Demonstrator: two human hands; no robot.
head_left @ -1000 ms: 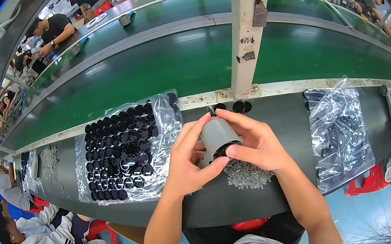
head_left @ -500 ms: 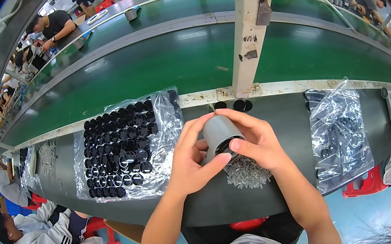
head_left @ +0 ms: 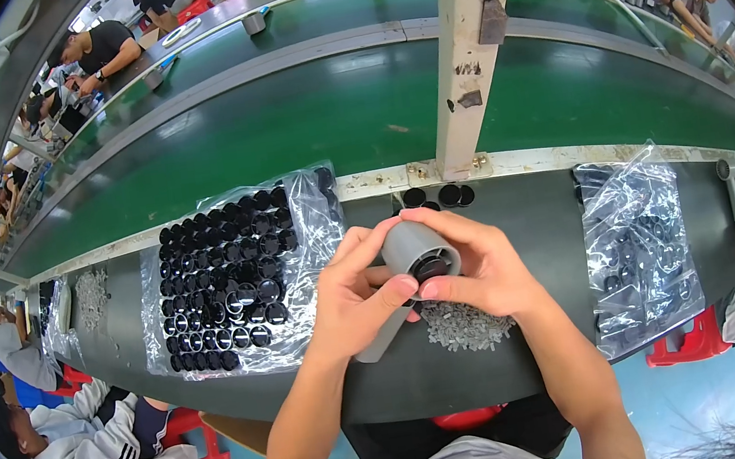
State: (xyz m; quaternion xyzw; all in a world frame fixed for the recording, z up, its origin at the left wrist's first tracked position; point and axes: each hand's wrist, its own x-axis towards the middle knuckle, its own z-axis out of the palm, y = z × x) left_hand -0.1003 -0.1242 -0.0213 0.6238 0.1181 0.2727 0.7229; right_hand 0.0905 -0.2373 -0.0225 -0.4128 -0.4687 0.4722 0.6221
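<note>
Grey cylinder held up over the dark bench, between both hands, open end with a black insert facing the camera. Left hand wraps its near side, fingers closed on the body, thumb pressed at the lower rim. Right hand cups the far side, fingers curled over the top, thumb meeting the left thumb at the rim. A second grey tube-like part shows below the left palm; cannot tell whether it is joined to the cylinder.

Step in hand, by my reading: seating the black piece into the cylinder's mouth with thumb pressure. Next move likely calls for even pressing around the rim, cylinder kept steady.

Pile of small grey bits lies on the bench just under the hands. Tray of black caps in clear plastic sits to the left; a bag of parts to the right.

Against half a second ago: grip and position much the same, cylinder barely shifted.
</note>
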